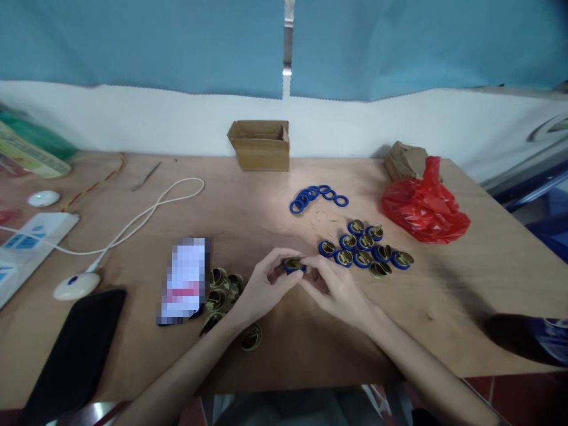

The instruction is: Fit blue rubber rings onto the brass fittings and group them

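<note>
My left hand (265, 285) and my right hand (333, 290) meet at the middle of the wooden table (275, 349). Between their fingertips they pinch one brass cap with a blue ring (293, 264) on it. A heap of bare brass caps (224, 293) lies just left of my left wrist. Several brass caps fitted with blue rings (366, 248) are grouped to the right of my right hand. Loose blue rings (317, 196) lie farther back.
An open cardboard box (261, 144) stands at the back wall, a red plastic bag (423, 204) and brown packet at the right. A phone (184, 279), a dark tablet (77, 349), a white cable (146, 213) and power strip (26, 245) sit left.
</note>
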`<state>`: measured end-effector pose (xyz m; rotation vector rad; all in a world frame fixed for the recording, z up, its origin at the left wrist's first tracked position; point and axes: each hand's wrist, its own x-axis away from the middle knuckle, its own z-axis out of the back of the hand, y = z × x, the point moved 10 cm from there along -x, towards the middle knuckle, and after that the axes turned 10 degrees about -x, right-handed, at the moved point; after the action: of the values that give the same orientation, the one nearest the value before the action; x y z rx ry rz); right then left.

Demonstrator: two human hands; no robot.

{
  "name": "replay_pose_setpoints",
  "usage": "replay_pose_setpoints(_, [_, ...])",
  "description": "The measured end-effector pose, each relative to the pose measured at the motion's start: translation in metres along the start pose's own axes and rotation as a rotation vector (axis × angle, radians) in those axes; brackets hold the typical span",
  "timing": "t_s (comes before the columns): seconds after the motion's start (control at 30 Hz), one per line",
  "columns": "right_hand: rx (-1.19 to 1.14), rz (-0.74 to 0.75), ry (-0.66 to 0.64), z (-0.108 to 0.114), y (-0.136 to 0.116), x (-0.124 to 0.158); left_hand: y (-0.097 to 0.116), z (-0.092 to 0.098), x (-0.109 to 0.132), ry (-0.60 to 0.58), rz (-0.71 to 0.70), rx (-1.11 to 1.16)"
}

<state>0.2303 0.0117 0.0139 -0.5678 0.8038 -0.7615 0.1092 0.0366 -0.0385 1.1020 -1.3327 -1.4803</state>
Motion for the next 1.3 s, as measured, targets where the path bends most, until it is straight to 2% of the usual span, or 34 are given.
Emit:
replay_pose_setpoints(0.1, [0.047, -0.037, -0.068, 0.018, 0.003, -0.012, -0.001, 0.004, 0.000, 0.054, 0.003, -0.006])
replay_pose_setpoints(0.17, [0.126, -0.141, -0.028, 0.043, 0.023, -0.026, -0.003, 0.004, -0.001, 0.065, 0.026, -0.016])
replay_pose_setpoints(0.23, [0.225, -0.254, -0.119, 0.052, 0.054, -0.043, -0.005, 0.004, -0.001, 0.063, 0.044, -0.036])
replay_pose_setpoints(0.3, [0.322, -0.396, -0.212, 0.055, 0.096, -0.058, -0.007, 0.001, 0.000, 0.053, 0.042, -0.061])
replay_pose_setpoints(0.37, [0.378, -0.522, -0.322, 0.050, 0.137, -0.070, -0.009, -0.002, 0.001, 0.037, 0.034, -0.077])
replay_pose_setpoints(0.43, [0.388, -0.550, -0.350, 0.044, 0.165, -0.083, -0.012, -0.005, 0.002, 0.018, 0.038, -0.077])
replay_pose_setpoints(0.53, [0.392, -0.567, -0.341, 0.039, 0.189, -0.094, -0.015, -0.006, 0.002, 0.003, 0.061, -0.076])
replay_pose_setpoints(0.67, [0.375, -0.582, -0.324, 0.040, 0.202, -0.096, -0.014, -0.006, 0.001, -0.004, 0.064, -0.073])
replay_pose_setpoints(0.97, [0.423, -0.569, -0.243, 0.053, 0.215, -0.096, -0.016, -0.009, 0.002, -0.024, 0.068, -0.096])
replay_pose_setpoints(1.3, [0.559, -0.483, -0.296, 0.051, 0.190, -0.100, -0.016, -0.009, 0.001, -0.025, 0.063, -0.123])
